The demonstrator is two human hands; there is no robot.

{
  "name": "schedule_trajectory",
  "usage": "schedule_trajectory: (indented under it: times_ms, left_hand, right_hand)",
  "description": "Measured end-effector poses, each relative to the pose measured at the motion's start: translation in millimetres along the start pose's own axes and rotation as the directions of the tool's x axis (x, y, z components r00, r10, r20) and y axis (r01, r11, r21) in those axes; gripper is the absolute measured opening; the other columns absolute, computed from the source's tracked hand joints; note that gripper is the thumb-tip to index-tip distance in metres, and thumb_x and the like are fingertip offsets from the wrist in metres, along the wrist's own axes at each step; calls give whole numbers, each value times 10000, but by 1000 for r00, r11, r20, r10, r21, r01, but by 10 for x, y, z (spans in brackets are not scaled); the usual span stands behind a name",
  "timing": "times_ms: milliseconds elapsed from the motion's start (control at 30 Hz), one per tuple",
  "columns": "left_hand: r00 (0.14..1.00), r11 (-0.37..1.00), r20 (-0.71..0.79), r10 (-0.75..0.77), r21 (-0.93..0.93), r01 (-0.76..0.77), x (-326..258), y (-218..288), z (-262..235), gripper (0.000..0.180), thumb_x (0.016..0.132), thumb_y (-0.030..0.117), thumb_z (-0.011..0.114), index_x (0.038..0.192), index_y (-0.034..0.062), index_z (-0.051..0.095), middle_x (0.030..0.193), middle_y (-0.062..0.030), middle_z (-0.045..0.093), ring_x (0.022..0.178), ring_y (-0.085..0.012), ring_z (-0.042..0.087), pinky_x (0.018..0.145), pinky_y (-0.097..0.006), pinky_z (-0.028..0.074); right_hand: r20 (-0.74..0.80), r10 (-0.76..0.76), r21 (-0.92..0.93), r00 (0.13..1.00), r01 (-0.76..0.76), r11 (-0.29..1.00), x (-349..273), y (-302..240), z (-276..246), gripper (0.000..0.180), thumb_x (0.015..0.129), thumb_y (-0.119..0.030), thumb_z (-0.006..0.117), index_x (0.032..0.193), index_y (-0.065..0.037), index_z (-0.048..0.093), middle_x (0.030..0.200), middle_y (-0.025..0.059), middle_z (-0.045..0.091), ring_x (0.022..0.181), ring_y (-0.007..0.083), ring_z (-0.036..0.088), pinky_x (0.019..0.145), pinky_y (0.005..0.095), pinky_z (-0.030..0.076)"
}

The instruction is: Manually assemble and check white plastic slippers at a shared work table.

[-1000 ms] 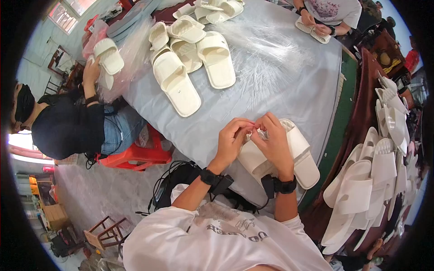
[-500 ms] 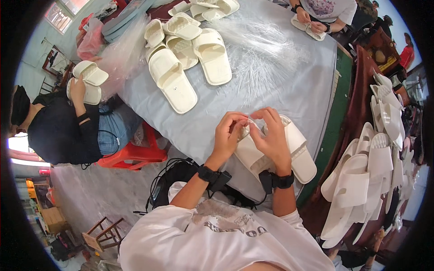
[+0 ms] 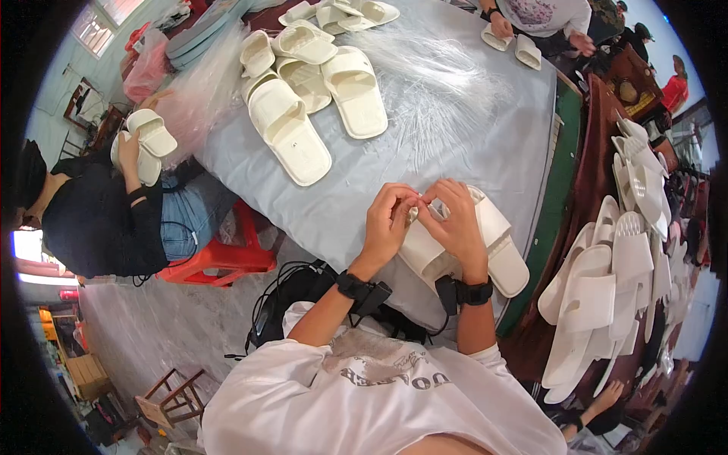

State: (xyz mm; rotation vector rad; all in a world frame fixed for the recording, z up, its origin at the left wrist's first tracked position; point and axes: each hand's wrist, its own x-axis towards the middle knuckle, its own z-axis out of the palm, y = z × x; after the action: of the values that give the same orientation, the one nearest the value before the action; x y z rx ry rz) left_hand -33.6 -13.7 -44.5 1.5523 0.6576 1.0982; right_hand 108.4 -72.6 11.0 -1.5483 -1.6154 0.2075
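My left hand (image 3: 388, 221) and my right hand (image 3: 456, 227) meet at the fingertips, both closed in a pinch. Whatever lies between the fingers is too small to make out. Just under and behind them, a pair of cream slide slippers lies on the grey-covered table: the left slipper (image 3: 417, 249) is partly hidden by my right hand, while the right slipper (image 3: 508, 265) shows most of its strap and sole. Each wrist wears a black band with a small device.
Several cream slippers (image 3: 299, 152) are heaped on the table (image 3: 356, 171) beyond my hands, beside a bundle of clear plastic strands (image 3: 440, 91). White slippers (image 3: 591, 303) are stacked at the right. One co-worker sits on a red stool (image 3: 235, 254) at left; another stands far right.
My hands stay pinched together with only a slight shift. At the far right, the co-worker's one hand has moved away from the slippers, which now lie apart. The left co-worker's slippers have tilted.
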Motion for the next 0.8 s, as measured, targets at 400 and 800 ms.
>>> schedule_trajectory:
  times_ms: [400, 800]
  left_hand:
    - [997, 979, -62, -47, -203, 34, 14, -82, 25, 81, 1024, 73, 567, 1026, 4, 610, 1041, -78, 579, 874, -154, 611, 756, -266, 498]
    - [1000, 996, 16, 17, -89, -16, -7, -58, -6, 77, 997, 26, 592, 1046, -12, 635, 1082, -80, 642, 851, -101, 595, 719, -226, 479]
  right_hand:
    - [-10, 63, 84, 998, -62, 995, -73, 55, -17, 97, 767, -11, 673, 838, -18, 608, 826, 113, 626, 832, 315, 602, 796, 402, 459]
    - [20, 108, 206, 994, -110, 972, -48, 40, 32, 113, 835, -36, 707, 880, 15, 616, 847, 117, 638, 791, 270, 624, 722, 356, 486]
